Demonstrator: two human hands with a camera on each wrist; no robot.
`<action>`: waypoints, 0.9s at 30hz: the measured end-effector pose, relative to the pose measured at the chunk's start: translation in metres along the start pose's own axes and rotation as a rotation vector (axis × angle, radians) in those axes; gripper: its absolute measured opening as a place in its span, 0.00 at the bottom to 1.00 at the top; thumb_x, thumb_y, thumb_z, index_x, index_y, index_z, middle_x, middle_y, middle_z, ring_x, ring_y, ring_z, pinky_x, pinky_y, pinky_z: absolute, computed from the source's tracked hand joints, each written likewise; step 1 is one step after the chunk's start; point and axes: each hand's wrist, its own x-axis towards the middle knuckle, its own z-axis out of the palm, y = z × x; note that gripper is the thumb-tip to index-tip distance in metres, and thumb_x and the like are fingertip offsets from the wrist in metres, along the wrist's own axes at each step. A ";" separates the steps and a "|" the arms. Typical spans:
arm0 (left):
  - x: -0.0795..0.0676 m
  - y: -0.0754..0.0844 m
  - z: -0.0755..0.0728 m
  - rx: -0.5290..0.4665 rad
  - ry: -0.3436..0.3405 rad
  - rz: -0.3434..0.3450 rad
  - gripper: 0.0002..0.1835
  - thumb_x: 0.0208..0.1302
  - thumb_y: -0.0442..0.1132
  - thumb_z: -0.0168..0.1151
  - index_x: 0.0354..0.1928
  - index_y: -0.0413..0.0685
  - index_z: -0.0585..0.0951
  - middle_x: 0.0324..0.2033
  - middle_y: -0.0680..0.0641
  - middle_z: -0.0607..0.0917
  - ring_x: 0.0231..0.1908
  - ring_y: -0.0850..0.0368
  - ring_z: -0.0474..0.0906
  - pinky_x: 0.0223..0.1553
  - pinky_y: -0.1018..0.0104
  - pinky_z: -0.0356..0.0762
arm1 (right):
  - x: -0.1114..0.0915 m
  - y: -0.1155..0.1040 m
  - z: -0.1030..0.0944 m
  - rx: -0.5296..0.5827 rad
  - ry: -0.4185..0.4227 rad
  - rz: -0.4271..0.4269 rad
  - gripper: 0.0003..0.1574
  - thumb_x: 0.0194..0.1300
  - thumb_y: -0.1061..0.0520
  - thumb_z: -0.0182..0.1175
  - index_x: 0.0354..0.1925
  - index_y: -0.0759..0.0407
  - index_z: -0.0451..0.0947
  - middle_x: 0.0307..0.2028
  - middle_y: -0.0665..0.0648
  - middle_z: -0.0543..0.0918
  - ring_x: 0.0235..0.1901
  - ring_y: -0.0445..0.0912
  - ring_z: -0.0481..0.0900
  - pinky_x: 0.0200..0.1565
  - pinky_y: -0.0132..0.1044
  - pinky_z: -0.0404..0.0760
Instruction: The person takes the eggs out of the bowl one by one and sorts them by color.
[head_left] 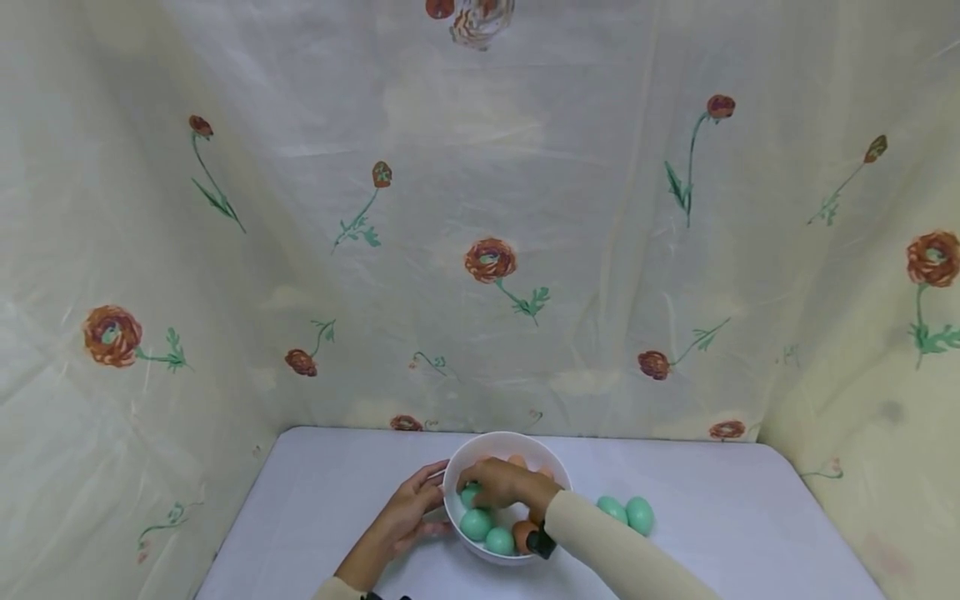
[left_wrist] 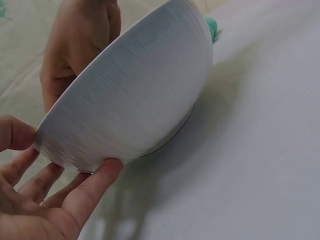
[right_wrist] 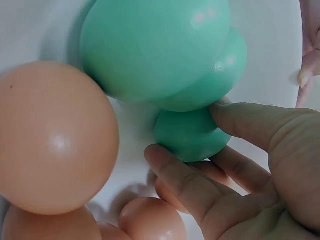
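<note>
A white bowl (head_left: 507, 442) stands on the table with green eggs (head_left: 476, 525) and brown eggs (head_left: 524, 535) inside. My right hand (head_left: 501, 483) reaches down into it. Thumb and fingers of that hand pinch a green egg (right_wrist: 192, 137) at the bowl's left inner side, as the right wrist view shows. Other green eggs overlap it there, close to the camera. My left hand (head_left: 408, 508) rests against the outside of the bowl's left wall. In the left wrist view its spread fingers (left_wrist: 95, 187) touch the bowl wall, some right at the rim.
Two green eggs (head_left: 640, 515) lie on the white-covered table (head_left: 337, 475), right of the bowl. A flower-printed curtain (head_left: 570, 333) encloses the table at the back and both sides. My right forearm (head_left: 618, 542) crosses over the bowl's right rim.
</note>
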 end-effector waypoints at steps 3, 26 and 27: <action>0.000 -0.003 0.001 -0.005 -0.007 0.002 0.33 0.65 0.33 0.53 0.74 0.47 0.64 0.73 0.35 0.64 0.61 0.46 0.75 0.50 0.41 0.83 | -0.002 0.000 0.002 -0.017 0.007 -0.017 0.17 0.63 0.61 0.67 0.51 0.52 0.84 0.49 0.51 0.86 0.49 0.43 0.79 0.62 0.44 0.77; 0.000 0.000 0.001 0.006 -0.025 0.034 0.34 0.67 0.33 0.52 0.75 0.45 0.61 0.74 0.34 0.63 0.60 0.48 0.76 0.50 0.43 0.83 | -0.024 -0.010 -0.024 0.004 0.087 -0.076 0.22 0.62 0.58 0.69 0.55 0.51 0.83 0.55 0.47 0.85 0.59 0.45 0.79 0.65 0.45 0.77; -0.001 -0.001 0.001 0.008 -0.023 0.031 0.34 0.66 0.33 0.52 0.75 0.45 0.61 0.73 0.34 0.64 0.60 0.48 0.76 0.50 0.43 0.84 | -0.028 -0.009 -0.026 0.014 0.087 -0.088 0.22 0.63 0.58 0.68 0.56 0.51 0.83 0.55 0.48 0.85 0.58 0.45 0.80 0.61 0.44 0.80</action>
